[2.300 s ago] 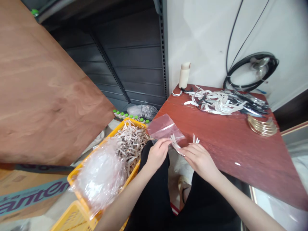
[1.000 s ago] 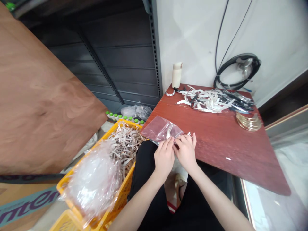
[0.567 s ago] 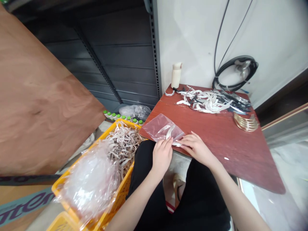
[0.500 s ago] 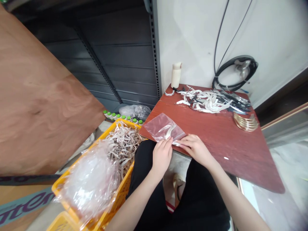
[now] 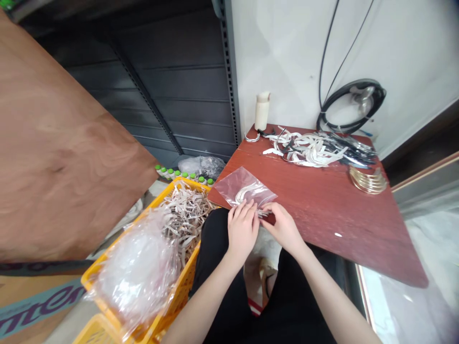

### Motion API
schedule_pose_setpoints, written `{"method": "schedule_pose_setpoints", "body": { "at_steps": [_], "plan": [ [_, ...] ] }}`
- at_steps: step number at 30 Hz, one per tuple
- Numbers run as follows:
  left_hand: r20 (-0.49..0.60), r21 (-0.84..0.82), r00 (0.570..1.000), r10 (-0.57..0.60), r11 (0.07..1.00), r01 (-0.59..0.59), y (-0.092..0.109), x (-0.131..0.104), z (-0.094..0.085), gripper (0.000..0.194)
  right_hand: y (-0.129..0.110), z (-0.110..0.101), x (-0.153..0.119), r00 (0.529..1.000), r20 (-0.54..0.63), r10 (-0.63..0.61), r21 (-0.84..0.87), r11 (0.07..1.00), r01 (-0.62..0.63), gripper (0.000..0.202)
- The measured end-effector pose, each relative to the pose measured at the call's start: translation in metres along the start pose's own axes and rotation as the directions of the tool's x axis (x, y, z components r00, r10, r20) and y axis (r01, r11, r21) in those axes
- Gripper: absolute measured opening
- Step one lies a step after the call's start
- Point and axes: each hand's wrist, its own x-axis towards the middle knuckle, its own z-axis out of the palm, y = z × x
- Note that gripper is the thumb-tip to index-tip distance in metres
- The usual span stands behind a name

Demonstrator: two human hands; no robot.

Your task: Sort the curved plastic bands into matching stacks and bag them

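Note:
A clear plastic bag lies at the near left edge of the brown table, with a bundle of curved white strips inside it. My left hand rests on the bag's near edge, its fingers stretched out flat over the strips. Beside it, my right hand has thumb and fingers pinched around the greyish ends of the strips, which stick out at the bag's near side. What lies under the left fingers is hidden.
The brown table bears a pile of white strips, dark packets, gold-coloured curved bands and a white bottle. At left a yellow crate holds shredded strips and plastic bags.
My right hand has drawn in toward the left hand and turned its fingers onto the strip ends. The strips' curve now shows more widely inside the bag.

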Motion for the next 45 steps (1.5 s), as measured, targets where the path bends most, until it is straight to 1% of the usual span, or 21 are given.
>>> {"method": "schedule_pose_setpoints", "body": {
  "at_steps": [3, 6, 9, 11, 13, 15, 17, 19, 21, 23, 24, 26, 28, 29, 31, 33, 35, 37, 40, 43, 45],
  "plan": [
    [0.027, -0.013, 0.996, 0.081, 0.997, -0.081, -0.012, -0.003, 0.003, 0.035, 0.005, -0.014, -0.003, 1.000, 0.030, 0.005, -0.045, 0.999, -0.004, 0.010],
    [0.041, -0.021, 0.991, 0.130, 0.991, -0.129, -0.016, -0.007, 0.005, 0.038, 0.006, -0.016, -0.003, 0.998, 0.048, 0.041, 0.012, 0.999, -0.042, 0.006],
    [0.029, -0.036, 0.990, 0.142, 0.989, -0.140, -0.010, -0.009, 0.005, 0.039, -0.001, -0.003, -0.001, 0.990, -0.017, 0.138, 0.114, 0.984, -0.135, 0.007],
    [-0.005, -0.053, 0.993, 0.117, 0.992, -0.117, -0.004, -0.010, 0.005, 0.038, -0.008, 0.009, 0.000, 0.971, -0.089, 0.222, 0.180, 0.962, -0.203, 0.004],
    [-0.029, -0.074, 0.996, 0.080, 0.994, -0.082, 0.000, -0.009, 0.004, 0.037, -0.016, 0.019, 0.000, 0.954, -0.119, 0.273, 0.229, 0.943, -0.242, 0.002],
    [-0.025, -0.091, 0.998, 0.049, 0.994, -0.051, 0.000, -0.008, 0.003, 0.037, -0.022, 0.023, -0.001, 0.961, -0.102, 0.255, 0.204, 0.951, -0.231, 0.004],
    [-0.010, -0.108, 0.999, 0.034, 0.994, -0.035, -0.005, -0.007, -0.002, 0.036, -0.024, 0.020, -0.003, 0.975, -0.107, 0.195, 0.107, 0.977, -0.184, 0.008],
    [0.004, -0.148, 0.999, 0.040, 0.988, -0.039, -0.011, -0.005, -0.009, 0.034, -0.023, 0.012, -0.004, 0.976, -0.184, 0.117, -0.018, 0.992, -0.123, 0.012],
    [0.011, -0.230, 0.999, 0.034, 0.973, -0.030, -0.016, -0.003, -0.020, 0.030, -0.018, -0.001, -0.001, 0.965, -0.262, 0.027, -0.118, 0.991, -0.059, 0.026],
    [-0.001, -0.326, 1.000, -0.013, 0.945, 0.012, -0.019, 0.000, -0.033, 0.025, -0.015, -0.014, 0.004, 0.965, -0.256, -0.059, -0.150, 0.988, 0.021, 0.038],
    [-0.012, -0.367, 0.999, -0.052, 0.929, 0.044, -0.020, 0.002, -0.040, 0.023, -0.014, -0.019, 0.007, 0.973, -0.215, -0.090, -0.118, 0.991, 0.066, 0.040],
    [-0.019, -0.437, 0.990, -0.142, 0.891, 0.119, -0.021, 0.007, -0.056, 0.022, -0.015, -0.028, 0.013, 0.984, -0.103, -0.148, 0.017, 0.989, 0.150, 0.039],
    [0.020, -0.511, 0.976, -0.215, 0.837, 0.195, -0.022, 0.013, -0.073, 0.023, -0.021, -0.032, 0.021, 0.971, -0.067, -0.229, 0.145, 0.961, 0.236, 0.031],
    [0.056, -0.557, 0.969, -0.240, 0.798, 0.229, -0.024, 0.016, -0.083, 0.023, -0.026, -0.033, 0.025, 0.959, -0.094, -0.266, 0.182, 0.943, 0.279, 0.024],
    [0.140, -0.650, 0.956, -0.256, 0.705, 0.284, -0.026, 0.023, -0.104, 0.025, -0.040, -0.033, 0.034, 0.934, -0.199, -0.298, 0.205, 0.919, 0.337, 0.009],
    [0.194, -0.718, 0.951, -0.241, 0.626, 0.305, -0.029, 0.028, -0.125, 0.030, -0.058, -0.033, 0.043, 0.922, -0.287, -0.258, 0.220, 0.919, 0.326, 0.006],
    [0.201, -0.746, 0.957, -0.208, 0.601, 0.287, -0.031, 0.031, -0.143, 0.034, -0.080, -0.032, 0.052, 0.924, -0.338, -0.178, 0.259, 0.927, 0.273, 0.004],
    [0.152, -0.737, 0.966, -0.208, 0.627, 0.251, -0.033, 0.029, -0.155, 0.035, -0.103, -0.032, 0.059, 0.926, -0.363, -0.107, 0.321, 0.918, 0.232, 0.007],
    [0.016, -0.707, 0.951, -0.307, 0.670, 0.228, -0.038, 0.017, -0.166, 0.027, -0.134, -0.033, 0.069, 0.935, -0.340, -0.096, 0.363, 0.904, 0.225, 0.013],
    [-0.136, -0.655, 0.909, -0.394, 0.724, 0.216, -0.050, -0.008, -0.182, 0.029, -0.154, -0.030, 0.074, 0.963, -0.217, -0.162, 0.317, 0.921, 0.226, 0.018],
    [-0.221, -0.572, 0.874, -0.432, 0.784, 0.242, -0.063, -0.034, -0.203, 0.029, -0.157, -0.023, 0.074, 0.975, -0.122, -0.188, 0.294, 0.931, 0.216, 0.022]
  ]
}}
